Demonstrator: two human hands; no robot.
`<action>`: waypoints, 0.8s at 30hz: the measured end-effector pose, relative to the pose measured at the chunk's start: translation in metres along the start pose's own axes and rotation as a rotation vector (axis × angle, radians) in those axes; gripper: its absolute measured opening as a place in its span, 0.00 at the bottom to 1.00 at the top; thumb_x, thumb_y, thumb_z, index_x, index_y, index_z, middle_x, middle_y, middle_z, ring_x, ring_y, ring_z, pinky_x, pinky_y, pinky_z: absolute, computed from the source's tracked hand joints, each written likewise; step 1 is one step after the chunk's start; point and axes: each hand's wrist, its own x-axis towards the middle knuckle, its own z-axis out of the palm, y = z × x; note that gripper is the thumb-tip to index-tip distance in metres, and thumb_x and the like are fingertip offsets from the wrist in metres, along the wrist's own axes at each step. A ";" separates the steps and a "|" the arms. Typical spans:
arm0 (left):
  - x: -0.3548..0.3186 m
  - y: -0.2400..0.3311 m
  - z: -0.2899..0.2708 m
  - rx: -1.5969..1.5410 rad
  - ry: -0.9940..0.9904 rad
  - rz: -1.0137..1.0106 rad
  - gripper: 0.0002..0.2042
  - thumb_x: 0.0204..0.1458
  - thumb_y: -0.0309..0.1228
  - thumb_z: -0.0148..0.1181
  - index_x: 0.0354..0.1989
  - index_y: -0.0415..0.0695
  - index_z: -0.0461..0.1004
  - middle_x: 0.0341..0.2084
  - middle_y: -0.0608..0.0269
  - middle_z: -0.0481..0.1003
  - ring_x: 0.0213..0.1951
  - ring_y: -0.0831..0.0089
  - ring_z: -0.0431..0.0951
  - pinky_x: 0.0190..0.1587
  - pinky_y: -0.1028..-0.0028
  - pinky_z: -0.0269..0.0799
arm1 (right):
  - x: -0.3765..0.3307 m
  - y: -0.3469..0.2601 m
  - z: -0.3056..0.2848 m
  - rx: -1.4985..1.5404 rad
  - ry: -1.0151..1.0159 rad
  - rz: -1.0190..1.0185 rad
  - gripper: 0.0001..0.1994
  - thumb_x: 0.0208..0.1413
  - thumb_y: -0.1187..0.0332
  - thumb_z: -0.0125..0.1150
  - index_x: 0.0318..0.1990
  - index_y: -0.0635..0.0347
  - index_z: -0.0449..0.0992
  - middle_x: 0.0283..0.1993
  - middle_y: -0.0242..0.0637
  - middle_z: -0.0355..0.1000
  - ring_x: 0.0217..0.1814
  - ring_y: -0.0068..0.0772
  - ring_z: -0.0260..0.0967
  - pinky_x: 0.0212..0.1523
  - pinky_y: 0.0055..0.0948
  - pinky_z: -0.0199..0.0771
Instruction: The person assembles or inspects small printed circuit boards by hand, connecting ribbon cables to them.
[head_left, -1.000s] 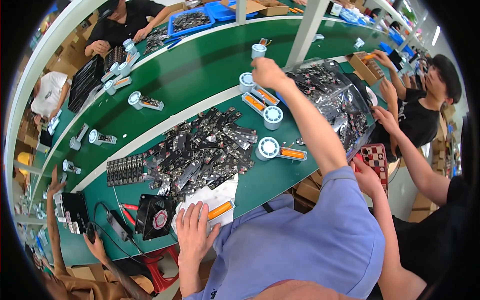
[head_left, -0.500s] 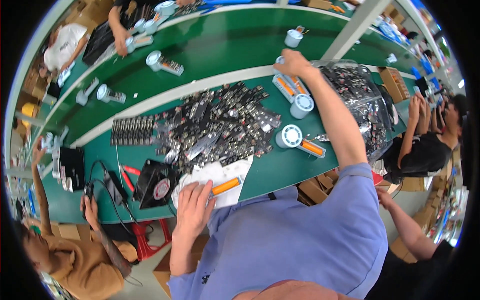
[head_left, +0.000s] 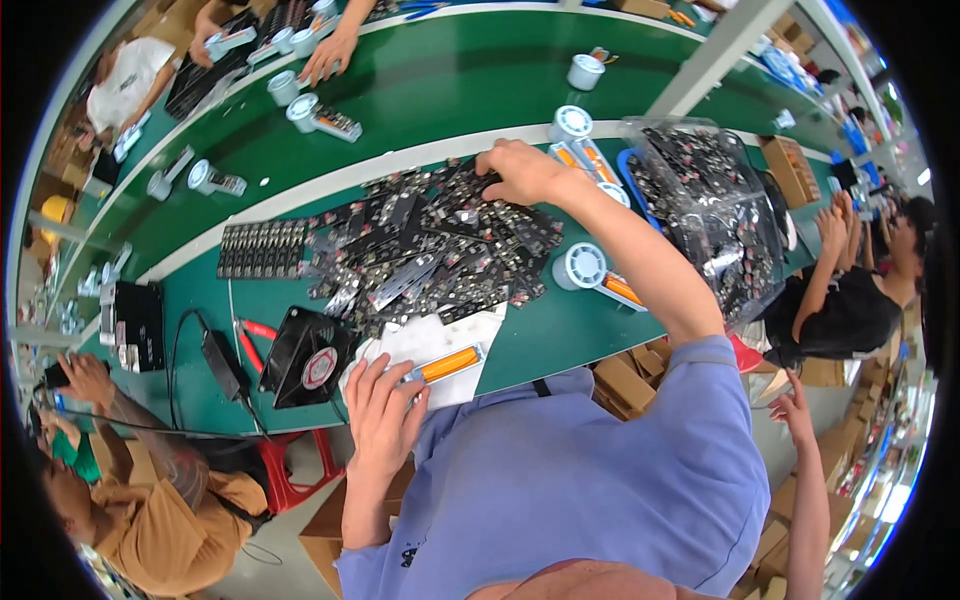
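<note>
At the far left of the green table a black box stands near the edge, and beside it a black adapter with its cord lies next to red-handled cutters and a small black fan with a red centre. Above them a neat row of dark circuit boards runs into a big loose heap of boards. The left hand rests at the near table edge on a white sheet, its grip half closed, fingers touching the end of an orange tool that lies on the sheet; whether it truly holds the tool cannot be told. The right hand reaches across to the top of the heap, its grip curled shut on boards there. Just right of the heap lies a white solder reel, and further right a clear bag of boards sits at the table's end.
</note>
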 end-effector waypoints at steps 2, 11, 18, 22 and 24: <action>0.001 0.002 -0.002 0.022 0.003 0.003 0.12 0.47 0.21 0.75 0.39 0.44 0.81 0.49 0.60 0.81 0.60 0.54 0.76 0.68 0.48 0.64 | 0.006 0.010 0.007 0.020 0.022 -0.051 0.14 0.50 0.63 0.74 0.43 0.58 0.84 0.44 0.50 0.81 0.54 0.55 0.78 0.58 0.49 0.78; 0.003 -0.008 0.006 0.065 0.017 0.075 0.13 0.50 0.21 0.72 0.45 0.43 0.82 0.45 0.62 0.81 0.56 0.54 0.77 0.69 0.46 0.63 | 0.000 0.002 0.002 0.055 -0.077 0.054 0.15 0.51 0.60 0.77 0.44 0.54 0.82 0.55 0.48 0.76 0.61 0.56 0.74 0.59 0.49 0.76; 0.001 0.003 0.000 0.061 -0.007 0.001 0.14 0.51 0.19 0.70 0.47 0.41 0.80 0.47 0.59 0.81 0.56 0.52 0.77 0.69 0.46 0.63 | -0.012 -0.005 -0.006 0.026 -0.001 -0.051 0.12 0.52 0.62 0.76 0.39 0.58 0.83 0.48 0.50 0.78 0.55 0.56 0.77 0.55 0.50 0.79; 0.002 -0.002 -0.001 -0.019 0.000 0.006 0.14 0.49 0.19 0.71 0.45 0.43 0.81 0.49 0.59 0.81 0.59 0.52 0.77 0.69 0.47 0.62 | -0.044 -0.001 -0.018 -0.026 0.169 0.046 0.12 0.56 0.70 0.68 0.44 0.66 0.79 0.43 0.57 0.80 0.50 0.61 0.80 0.49 0.55 0.81; -0.001 -0.006 0.006 -0.080 0.006 -0.030 0.12 0.48 0.18 0.71 0.42 0.42 0.82 0.47 0.59 0.81 0.60 0.51 0.76 0.67 0.50 0.67 | -0.060 -0.021 -0.039 0.032 0.187 0.097 0.15 0.58 0.75 0.64 0.51 0.66 0.72 0.42 0.60 0.79 0.50 0.65 0.78 0.48 0.58 0.78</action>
